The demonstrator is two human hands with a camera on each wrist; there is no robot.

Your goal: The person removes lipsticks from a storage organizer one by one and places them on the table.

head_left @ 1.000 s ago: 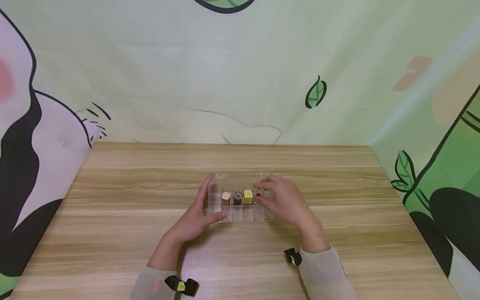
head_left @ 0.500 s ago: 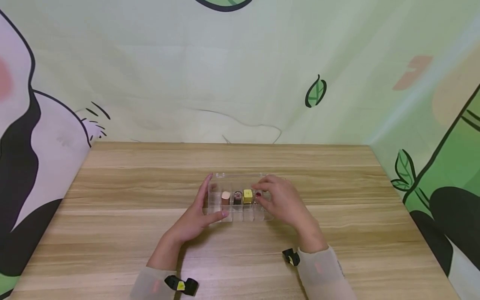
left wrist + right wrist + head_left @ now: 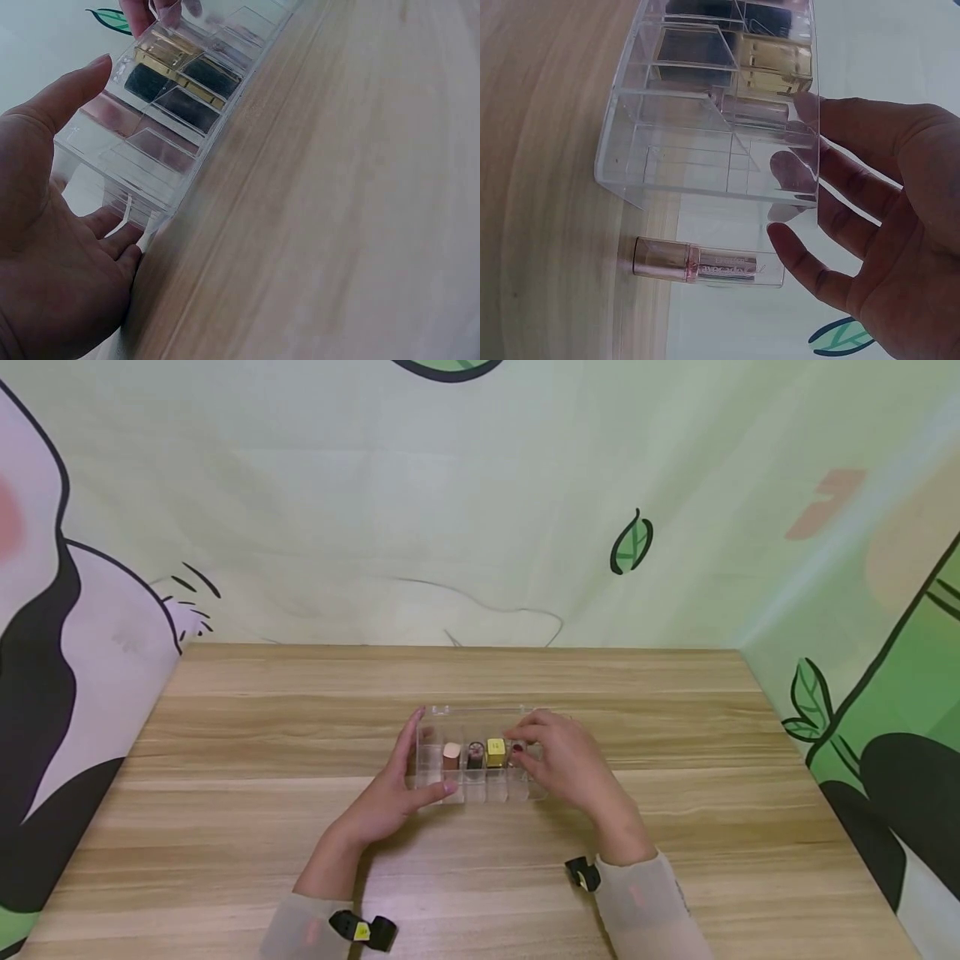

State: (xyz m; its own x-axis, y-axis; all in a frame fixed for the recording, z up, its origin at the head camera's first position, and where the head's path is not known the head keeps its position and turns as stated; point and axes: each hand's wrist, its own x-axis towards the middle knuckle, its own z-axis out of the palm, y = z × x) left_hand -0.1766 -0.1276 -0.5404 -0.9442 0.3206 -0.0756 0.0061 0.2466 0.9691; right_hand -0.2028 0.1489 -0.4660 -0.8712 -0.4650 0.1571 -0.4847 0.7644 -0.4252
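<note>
A clear plastic lipstick organizer [image 3: 485, 790] stands on the table, divided into small compartments. My left hand [image 3: 390, 797] grips its left end, thumb at the front and fingers at the side and back. Inside stand a brown lipstick [image 3: 451, 758], a black lipstick [image 3: 476, 757] and a lipstick with a yellow-gold top [image 3: 496, 752]. Right of the gold one, my right hand [image 3: 576, 764] pinches the top of a pinkish lipstick [image 3: 756, 112] between thumb and fingers. This lipstick sits down in its compartment in the right wrist view; the fingers mostly cover it in the head view.
Another lipstick [image 3: 709, 262], pinkish with a clear cap, stands upright on the table [image 3: 300, 727] beside the organizer's right end, hidden in the head view. A printed cloth wall [image 3: 315, 527] rises along the table's back edge.
The right forearm has shifted very slightly left since a second ago, fingers staying at the same lipstick. The left hand and the organizer have held still.
</note>
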